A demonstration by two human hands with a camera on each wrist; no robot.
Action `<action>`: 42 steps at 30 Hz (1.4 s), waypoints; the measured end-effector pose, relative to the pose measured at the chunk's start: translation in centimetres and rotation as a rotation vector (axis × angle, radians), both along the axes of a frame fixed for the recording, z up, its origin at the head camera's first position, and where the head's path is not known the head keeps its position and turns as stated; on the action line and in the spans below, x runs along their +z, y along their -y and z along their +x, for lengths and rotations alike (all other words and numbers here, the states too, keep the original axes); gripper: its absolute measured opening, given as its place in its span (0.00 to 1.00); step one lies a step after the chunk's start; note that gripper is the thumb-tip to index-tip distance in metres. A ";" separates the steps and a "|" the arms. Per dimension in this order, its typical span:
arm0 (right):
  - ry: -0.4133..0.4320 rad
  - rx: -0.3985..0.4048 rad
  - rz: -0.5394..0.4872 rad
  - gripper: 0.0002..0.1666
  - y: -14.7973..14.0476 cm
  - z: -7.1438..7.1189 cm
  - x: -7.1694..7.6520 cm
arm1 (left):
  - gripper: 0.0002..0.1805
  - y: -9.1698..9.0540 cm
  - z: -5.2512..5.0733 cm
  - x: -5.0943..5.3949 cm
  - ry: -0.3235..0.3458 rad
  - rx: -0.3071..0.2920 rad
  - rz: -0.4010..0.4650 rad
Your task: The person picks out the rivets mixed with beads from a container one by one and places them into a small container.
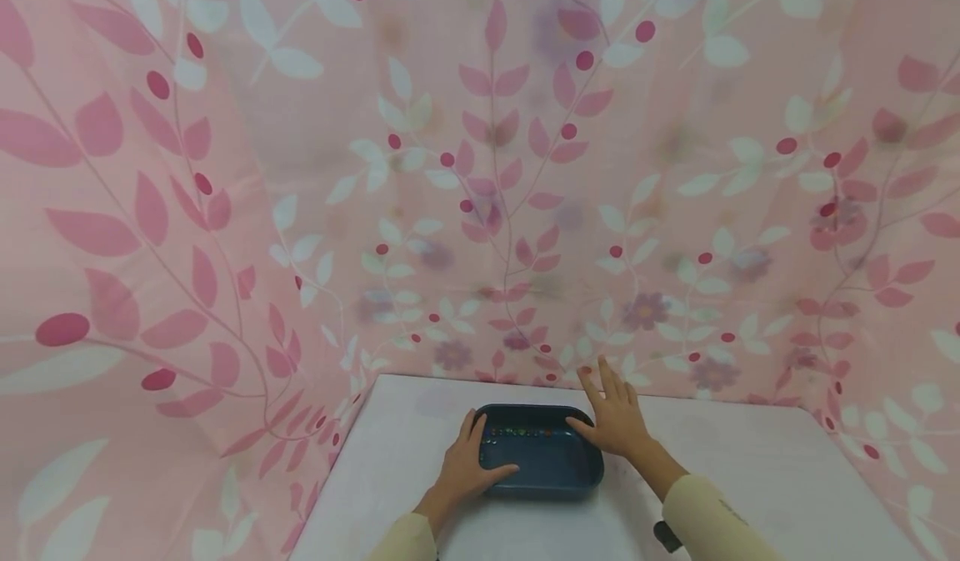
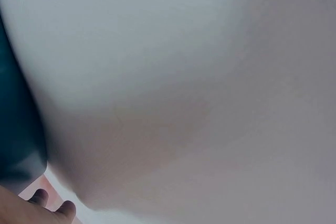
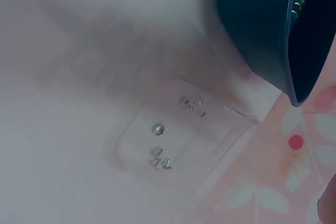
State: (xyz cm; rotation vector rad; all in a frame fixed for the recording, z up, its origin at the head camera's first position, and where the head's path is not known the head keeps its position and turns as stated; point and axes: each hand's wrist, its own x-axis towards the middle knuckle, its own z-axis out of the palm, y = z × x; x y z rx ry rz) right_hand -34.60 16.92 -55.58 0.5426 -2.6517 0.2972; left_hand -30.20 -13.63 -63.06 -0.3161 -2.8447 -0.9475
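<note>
A dark blue rectangular tray (image 1: 540, 466) with rounded corners is on the white table, its side also showing in the left wrist view and right wrist view. Small coloured beads (image 1: 521, 433), mostly green with an orange one, lie in a line along its back and left inside. My left hand (image 1: 463, 466) holds the tray's left end, thumb over the front rim and fingers along the left side. At the right end, my right hand (image 1: 618, 421) has its fingers spread and raised, its thumb at the rim; whether the thumb touches cannot be told.
A clear plastic bag (image 3: 181, 135) with several small metal screw-like pieces lies on the white table (image 1: 720, 461), beside the tray in the right wrist view. Pink leaf-patterned cloth (image 1: 510, 169) hangs behind and at the sides. A dark object (image 1: 666, 536) shows under the right sleeve.
</note>
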 end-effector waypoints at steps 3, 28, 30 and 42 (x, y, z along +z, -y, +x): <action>0.000 0.012 -0.008 0.54 0.2 0.4 -0.5 | 0.61 -0.1 0.3 -0.1 -0.013 -0.004 0.004; 0.021 0.070 -0.017 0.55 2.9 0.6 -1.8 | 0.62 0.3 -0.1 -0.6 0.011 0.017 -0.018; 0.034 0.068 -0.018 0.55 3.2 0.8 -1.6 | 0.62 0.2 -0.2 -0.5 0.002 0.018 -0.016; 0.050 0.067 0.016 0.56 4.5 0.9 -1.4 | 0.62 -0.1 -0.3 0.0 0.010 0.009 -0.035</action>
